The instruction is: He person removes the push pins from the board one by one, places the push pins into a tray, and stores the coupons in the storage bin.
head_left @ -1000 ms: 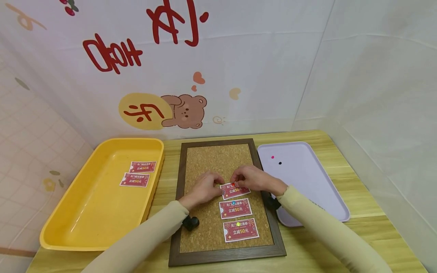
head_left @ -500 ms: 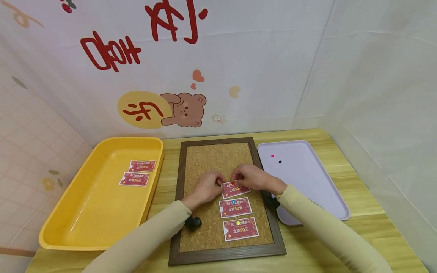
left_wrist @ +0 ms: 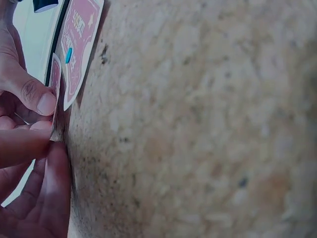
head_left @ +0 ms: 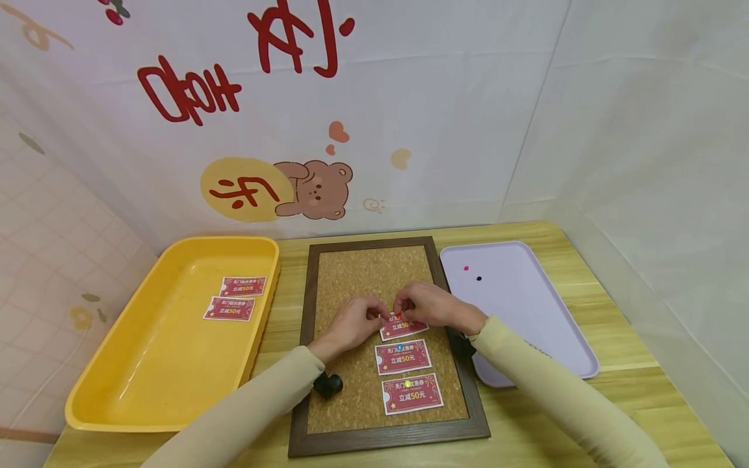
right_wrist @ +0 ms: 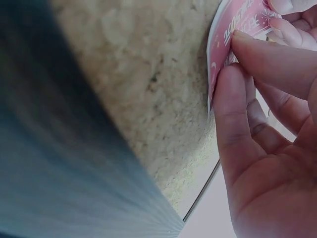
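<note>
On the cork board [head_left: 351,273], a red coupon [head_left: 404,330] lies uppermost in a column of three. My left hand [head_left: 354,322] pinches its left corner between thumb and index finger. At its upper edge, my right hand [head_left: 430,304] also pinches the coupon, the thumb on its printed face. A red pushpin [head_left: 399,316] shows right at the right fingertips. In the right wrist view the coupon [right_wrist: 220,49] bows up from the cork. Below it are a coupon [head_left: 402,359] with a blue pushpin [head_left: 400,347] and a coupon [head_left: 413,396] with a yellow-green pushpin [head_left: 407,383].
To the left stands a yellow tray [head_left: 164,338] holding two more coupons [head_left: 229,309]. A pale purple tray [head_left: 526,305] is on the right, with a pink pushpin [head_left: 466,268] and a black pushpin [head_left: 479,279]. The board's dark wooden frame [head_left: 392,442] borders the cork.
Both hands stay at the top coupon. The left fingertips have shifted slightly right onto its corner, while the right hand has barely moved.
</note>
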Demonstrator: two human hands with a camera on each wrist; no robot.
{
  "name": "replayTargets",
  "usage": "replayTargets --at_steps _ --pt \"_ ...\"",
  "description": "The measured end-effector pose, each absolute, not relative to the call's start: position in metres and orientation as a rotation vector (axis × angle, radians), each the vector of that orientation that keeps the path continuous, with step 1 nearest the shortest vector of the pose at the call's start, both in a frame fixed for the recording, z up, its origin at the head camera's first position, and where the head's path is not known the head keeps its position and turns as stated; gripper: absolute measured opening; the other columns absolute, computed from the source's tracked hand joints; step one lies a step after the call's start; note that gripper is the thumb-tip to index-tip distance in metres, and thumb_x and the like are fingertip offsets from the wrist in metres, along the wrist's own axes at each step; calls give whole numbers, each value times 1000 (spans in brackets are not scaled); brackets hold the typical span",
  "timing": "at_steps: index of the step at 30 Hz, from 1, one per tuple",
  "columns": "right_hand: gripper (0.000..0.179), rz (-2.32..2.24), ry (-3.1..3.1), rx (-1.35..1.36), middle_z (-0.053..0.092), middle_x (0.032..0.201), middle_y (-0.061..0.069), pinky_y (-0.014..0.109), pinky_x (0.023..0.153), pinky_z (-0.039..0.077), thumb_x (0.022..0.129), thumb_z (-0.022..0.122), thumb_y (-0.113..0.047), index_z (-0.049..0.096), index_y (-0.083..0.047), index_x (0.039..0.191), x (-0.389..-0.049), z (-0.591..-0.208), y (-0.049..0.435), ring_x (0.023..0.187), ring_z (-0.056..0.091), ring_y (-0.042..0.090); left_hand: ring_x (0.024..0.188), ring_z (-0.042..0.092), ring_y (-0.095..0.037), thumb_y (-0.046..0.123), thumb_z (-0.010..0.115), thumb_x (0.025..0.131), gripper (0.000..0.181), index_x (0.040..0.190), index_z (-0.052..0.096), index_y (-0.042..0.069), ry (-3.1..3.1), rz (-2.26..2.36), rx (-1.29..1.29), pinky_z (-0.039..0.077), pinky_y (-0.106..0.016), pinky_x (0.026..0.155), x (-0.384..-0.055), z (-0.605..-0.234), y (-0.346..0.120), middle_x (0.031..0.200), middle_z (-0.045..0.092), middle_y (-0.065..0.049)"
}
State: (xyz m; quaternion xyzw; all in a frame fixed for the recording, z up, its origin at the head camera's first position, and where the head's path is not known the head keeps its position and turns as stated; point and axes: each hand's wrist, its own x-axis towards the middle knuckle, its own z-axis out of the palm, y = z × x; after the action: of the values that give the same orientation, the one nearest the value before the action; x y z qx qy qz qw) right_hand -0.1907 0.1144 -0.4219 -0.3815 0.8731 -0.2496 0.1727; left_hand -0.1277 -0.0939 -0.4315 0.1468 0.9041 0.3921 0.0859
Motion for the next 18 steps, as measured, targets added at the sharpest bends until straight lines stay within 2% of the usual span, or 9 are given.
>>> replayTargets --at_steps 11,18 --pt "10 -732 2441 -1016 67 77 -9 27 68 49 91 75 -3 74 -13 90 -191 -423 114 68 58 5 82 64 -9 0 70 93 13 101 78 7 2596 1264 388 53 -31 75 -129 -434 -98 100 75 -3" --pt "10 -774 2426 -1031 67 76 -8 26 66 48 91 74 -2 74 -12 90 -192 -425 115 67 57 4 81 64 -8 3 70 95 13 102 79 9 2572 1267 354 53 -32 77 -131 -435 -101 105 75 -3"
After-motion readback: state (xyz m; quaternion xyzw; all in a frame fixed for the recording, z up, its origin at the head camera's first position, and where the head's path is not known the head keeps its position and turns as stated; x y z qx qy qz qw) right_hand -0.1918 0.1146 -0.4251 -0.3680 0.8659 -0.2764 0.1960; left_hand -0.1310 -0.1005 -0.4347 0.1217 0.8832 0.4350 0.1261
